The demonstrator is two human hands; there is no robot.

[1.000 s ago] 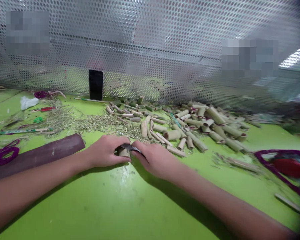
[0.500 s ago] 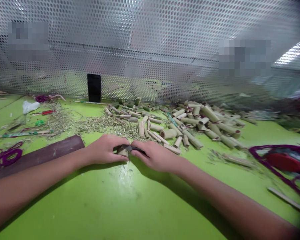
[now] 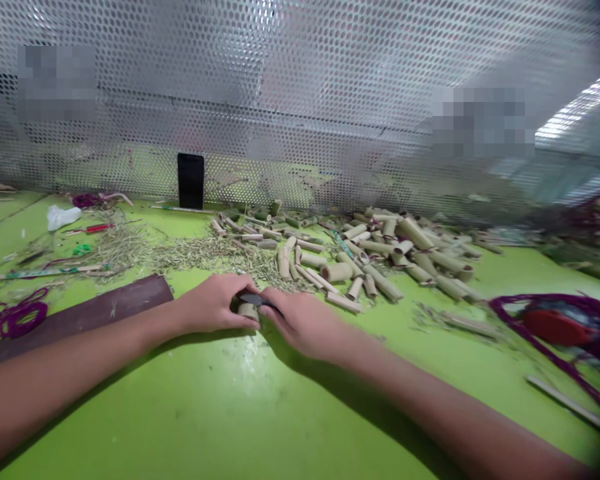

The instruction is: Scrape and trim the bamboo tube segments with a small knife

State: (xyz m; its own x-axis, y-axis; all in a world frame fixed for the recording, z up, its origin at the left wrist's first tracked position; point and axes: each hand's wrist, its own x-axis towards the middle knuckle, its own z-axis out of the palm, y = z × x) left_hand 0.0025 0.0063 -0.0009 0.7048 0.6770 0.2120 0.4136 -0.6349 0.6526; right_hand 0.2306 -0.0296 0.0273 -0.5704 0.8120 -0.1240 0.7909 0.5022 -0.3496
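Note:
Near the middle of the green table (image 3: 190,413), my left hand (image 3: 215,303) is closed around a short bamboo tube (image 3: 249,312), whose pale near side shows between thumb and fingers. My right hand (image 3: 300,320) grips a small dark-handled knife (image 3: 255,299). Its grey blade lies across the top of the tube, close to my left fingertips. Part of the tube is hidden by my left fingers, and most of the knife's handle is inside my right hand.
Cut bamboo pieces (image 3: 380,247) lie heaped behind my right hand, with shavings (image 3: 205,253) to their left. A dark brown board (image 3: 100,310) and purple cord (image 3: 17,317) are at left. A phone (image 3: 191,181) leans against the perforated metal screen (image 3: 300,127). A red object (image 3: 555,327) sits at right.
The knife blade has swung left over the top of the bamboo tube, and my right hand has turned slightly with it. My left hand keeps its hold on the tube.

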